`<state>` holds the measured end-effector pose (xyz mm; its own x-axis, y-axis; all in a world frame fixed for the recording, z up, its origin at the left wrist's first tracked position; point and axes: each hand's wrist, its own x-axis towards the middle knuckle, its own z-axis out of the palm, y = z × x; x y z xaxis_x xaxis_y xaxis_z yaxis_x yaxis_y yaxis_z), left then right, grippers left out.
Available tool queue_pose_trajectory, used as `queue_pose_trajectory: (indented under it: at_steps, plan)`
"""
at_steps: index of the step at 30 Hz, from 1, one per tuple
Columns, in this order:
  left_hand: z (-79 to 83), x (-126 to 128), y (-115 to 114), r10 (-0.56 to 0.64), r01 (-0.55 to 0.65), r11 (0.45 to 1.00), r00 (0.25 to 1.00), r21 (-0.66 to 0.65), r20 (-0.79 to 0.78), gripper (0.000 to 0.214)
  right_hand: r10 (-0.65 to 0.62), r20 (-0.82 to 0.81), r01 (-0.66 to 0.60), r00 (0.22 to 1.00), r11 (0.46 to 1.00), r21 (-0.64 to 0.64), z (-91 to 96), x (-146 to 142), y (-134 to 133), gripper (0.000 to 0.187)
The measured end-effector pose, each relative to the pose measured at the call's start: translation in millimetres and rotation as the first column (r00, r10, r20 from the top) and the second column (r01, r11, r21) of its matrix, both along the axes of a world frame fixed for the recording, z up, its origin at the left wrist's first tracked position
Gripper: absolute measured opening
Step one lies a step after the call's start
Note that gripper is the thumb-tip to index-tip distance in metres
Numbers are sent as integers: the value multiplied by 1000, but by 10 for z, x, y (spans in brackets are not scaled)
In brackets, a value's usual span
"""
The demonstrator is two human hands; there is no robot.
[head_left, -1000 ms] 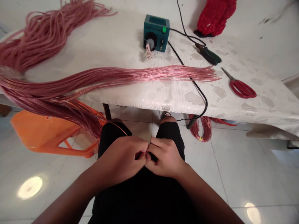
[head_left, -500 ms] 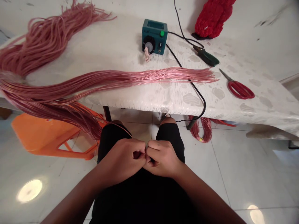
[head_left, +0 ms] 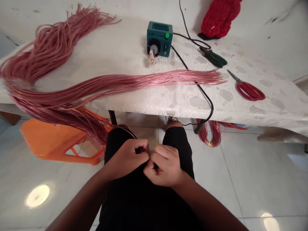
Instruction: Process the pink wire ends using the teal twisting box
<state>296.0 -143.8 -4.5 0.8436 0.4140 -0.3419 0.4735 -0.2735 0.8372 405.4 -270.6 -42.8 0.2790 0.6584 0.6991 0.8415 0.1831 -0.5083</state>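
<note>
My left hand [head_left: 130, 158] is closed in a pinch above my lap, thumb against the bent index finger. A thin pink wire strand [head_left: 128, 131] runs from the hanging bundle over my knee and disappears behind this hand. My right hand [head_left: 165, 164] is closed too, its fingertips right beside the left ones. Whatever lies between its fingers is hidden. On the table, a long bundle of pink wires [head_left: 115, 82] stretches from left to right, and part of it droops over the front edge.
On the table [head_left: 120, 48] are a green motor box [head_left: 160, 40] with a black cable, green-handled pliers [head_left: 215, 57], red-handled scissors [head_left: 249, 89] and a red fluffy bundle [head_left: 220, 19]. An orange stool [head_left: 48, 141] stands at left. Coiled wire [head_left: 214, 134] lies below the table.
My right hand has turned and dropped slightly, its fingertips now lower against the left ones. My left hand has risen a little. The whole view has shifted slightly.
</note>
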Motion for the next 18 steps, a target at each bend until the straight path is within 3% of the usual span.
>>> queue_pose_trajectory:
  at_steps: [4,10,13,18]
  plan:
    - [76,-93,1,91,-96,985,995,141,39,12,-30,-200,11,979,996,-93,44,66,-26,17]
    - [177,-139,-139,-47,-8,930,989,367,141,12,16,-191,-40,981,991,-124,92,110,-84,16]
    - [230,-102,-177,-130,51,861,984,505,122,18,26,-128,-45,991,989,-144,124,114,-94,19]
    - [302,-88,-184,-271,157,699,961,698,56,24,47,-60,-58,997,981,-185,147,154,-113,20]
